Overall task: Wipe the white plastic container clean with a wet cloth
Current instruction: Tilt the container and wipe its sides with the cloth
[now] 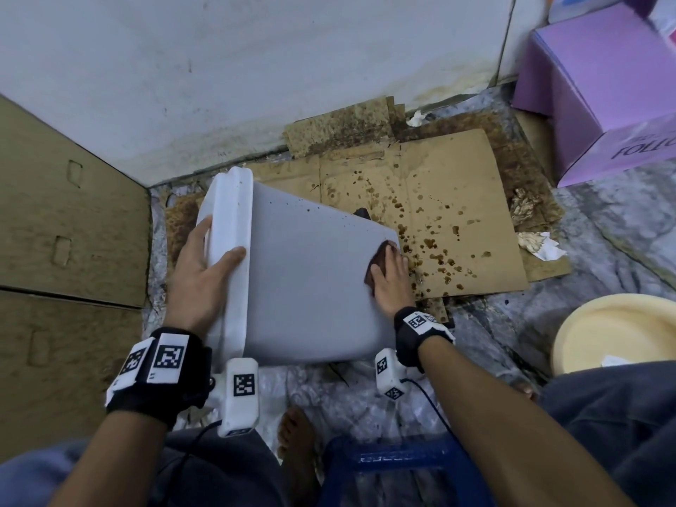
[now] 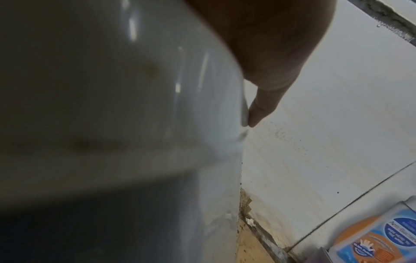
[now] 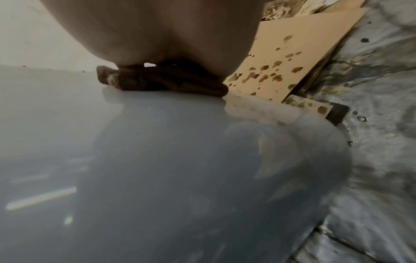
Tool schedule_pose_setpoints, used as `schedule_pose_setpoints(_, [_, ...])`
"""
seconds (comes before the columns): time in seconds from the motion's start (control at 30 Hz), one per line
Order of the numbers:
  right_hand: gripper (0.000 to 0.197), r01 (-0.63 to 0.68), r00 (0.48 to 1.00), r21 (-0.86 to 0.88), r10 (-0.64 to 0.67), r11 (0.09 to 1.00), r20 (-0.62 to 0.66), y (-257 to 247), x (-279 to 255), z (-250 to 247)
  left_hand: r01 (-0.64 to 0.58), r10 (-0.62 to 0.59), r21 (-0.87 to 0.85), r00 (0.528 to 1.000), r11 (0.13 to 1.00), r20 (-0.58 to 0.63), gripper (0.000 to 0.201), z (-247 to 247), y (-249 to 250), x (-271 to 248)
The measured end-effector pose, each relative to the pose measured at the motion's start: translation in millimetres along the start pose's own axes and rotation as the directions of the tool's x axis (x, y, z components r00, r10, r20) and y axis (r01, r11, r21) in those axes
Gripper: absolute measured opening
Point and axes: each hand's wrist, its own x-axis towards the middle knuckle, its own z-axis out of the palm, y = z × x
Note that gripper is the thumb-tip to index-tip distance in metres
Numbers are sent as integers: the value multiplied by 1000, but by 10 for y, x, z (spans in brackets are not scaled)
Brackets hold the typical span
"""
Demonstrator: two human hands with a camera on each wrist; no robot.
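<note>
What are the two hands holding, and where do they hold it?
The left hand grips the container by its rim. The right hand presses a brown cloth flat on the container's side, near its bottom end.

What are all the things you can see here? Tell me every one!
container: one, white, lying on its side on the floor
cloth: one, dark brown, on the container's far end
cardboard sheet: one, tan with brown spots, behind the container
box: one, purple, top right
basin: one, cream, right
stool: one, blue, bottom
left hand: holds the container's rim
right hand: presses the cloth flat
</note>
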Motion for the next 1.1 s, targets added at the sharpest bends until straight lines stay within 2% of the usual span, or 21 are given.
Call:
schedule_pose_setpoints(0.1, [66,40,999,-18,-41,999,-32,-114,-29,27,1,-1,8,1000,1000,-10,73,18,65,-14])
schedule_pose_setpoints(0.17, [58,127,991,-25,-128,992,-34,-339,-168,72,-1,1,11,1000,1000,-10,74,19,91,-16])
schedule_pose_setpoints(0.3, [58,351,936,66,-351,934,-22,-654,-358,138,8,-8,11,1000,1000,-5,75,8,88,-22])
schedule_pose_setpoints(0.37, [58,383,924,90,-383,919,-13,-635,-334,143,20,-20,11,1000,1000,-10,75,4,90,-33])
schedule_pose_setpoints(0.43, [57,350,937,70,-349,934,-27,-483,-246,121,27,-27,-4,1000,1000,-10,75,-1,88,-42])
schedule_pose_setpoints(0.57, [57,126,991,-58,-128,990,-34,26,9,43,30,-30,0,999,1000,-19,72,20,94,-71])
schedule_pose_setpoints(0.67, [57,13,1000,38,-13,999,-2,45,-10,-36,15,-15,-2,1000,1000,-19,71,52,99,-87])
schedule_pose_setpoints(0.73, [57,27,999,60,-25,998,-32,-47,-87,-40,12,-12,5,1000,1000,-13,71,60,91,-95])
schedule_pose_setpoints(0.9, [55,279,960,79,-275,957,-60,-406,-458,121,4,-4,22,1000,1000,-26,72,65,92,-118])
schedule_pose_setpoints(1.0, [57,491,871,86,-488,867,-52,-780,-653,195,-5,6,27,1000,1000,-27,73,67,87,-133])
schedule_pose_setpoints(1.1, [56,606,795,78,-606,792,-29,-1092,-688,236,-8,9,40,1000,999,-26,76,67,91,-170])
